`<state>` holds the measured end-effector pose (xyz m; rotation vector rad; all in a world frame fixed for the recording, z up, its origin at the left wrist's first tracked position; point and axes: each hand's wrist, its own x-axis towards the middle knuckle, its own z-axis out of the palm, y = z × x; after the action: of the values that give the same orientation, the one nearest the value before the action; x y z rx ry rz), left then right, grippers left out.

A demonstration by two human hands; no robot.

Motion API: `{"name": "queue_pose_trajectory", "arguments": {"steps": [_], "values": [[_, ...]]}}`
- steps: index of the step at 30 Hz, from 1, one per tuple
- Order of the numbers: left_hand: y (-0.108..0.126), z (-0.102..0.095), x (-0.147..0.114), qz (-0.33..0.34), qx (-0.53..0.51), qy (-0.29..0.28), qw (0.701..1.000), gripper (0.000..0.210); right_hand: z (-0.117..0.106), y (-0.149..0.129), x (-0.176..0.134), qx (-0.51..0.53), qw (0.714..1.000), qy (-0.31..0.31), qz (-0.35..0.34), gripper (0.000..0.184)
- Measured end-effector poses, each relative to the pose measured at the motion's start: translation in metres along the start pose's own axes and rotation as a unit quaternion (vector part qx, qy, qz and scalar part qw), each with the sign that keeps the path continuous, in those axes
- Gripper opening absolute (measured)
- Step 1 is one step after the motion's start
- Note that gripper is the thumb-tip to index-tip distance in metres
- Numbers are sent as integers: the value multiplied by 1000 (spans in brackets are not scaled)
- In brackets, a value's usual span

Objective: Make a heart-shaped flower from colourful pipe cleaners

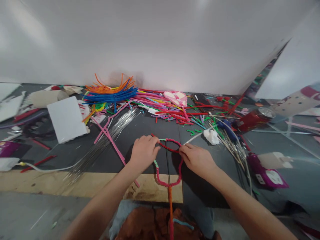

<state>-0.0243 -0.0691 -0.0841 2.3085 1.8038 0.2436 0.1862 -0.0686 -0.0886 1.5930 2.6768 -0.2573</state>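
Between my hands is a loop of pink and mint-green pipe cleaner (pixel 162 184), with an orange and pink stem (pixel 170 203) running down past the table's front edge. My left hand (pixel 145 151) has its fingers closed on the loop's upper left side. A red pipe cleaner (pixel 167 146) stretches across the loop's upper part from one hand to the other. Thumb and fingers of my right hand (pixel 196 156) pinch the loop's right side, where the red strand meets it. The fingers hide both gripped spots.
Blue pipe cleaners (pixel 110 96) and orange ones lie piled at the back wall. Thin metal wires (pixel 112 130) spread to the left, near a white card (pixel 66 119). A red can (pixel 256 119), a glue gun (pixel 227 130) and a purple box (pixel 268 176) are on the right.
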Motion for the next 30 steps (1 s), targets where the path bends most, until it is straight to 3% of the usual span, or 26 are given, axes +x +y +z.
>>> {"name": "queue_pose_trajectory", "arguments": {"steps": [3,9,14,20,25,30], "values": [[-7,-3,3,32,56,4,998,17,0,0,-1,-1,1000,-1,1,18],[2,5,16,103,124,12,987,16,2,-2,-3,2,1000,13,-6,17],[1,6,25,196,156,2,968,17,6,-4,-5,16,998,58,-21,14],[-2,3,23,247,170,22,954,25,1,-6,0,33,994,90,-46,14],[-3,8,23,260,134,36,955,24,-1,-19,23,30,991,106,-72,16],[-10,12,21,212,92,18,973,18,8,-28,40,19,995,79,-64,13]]}}
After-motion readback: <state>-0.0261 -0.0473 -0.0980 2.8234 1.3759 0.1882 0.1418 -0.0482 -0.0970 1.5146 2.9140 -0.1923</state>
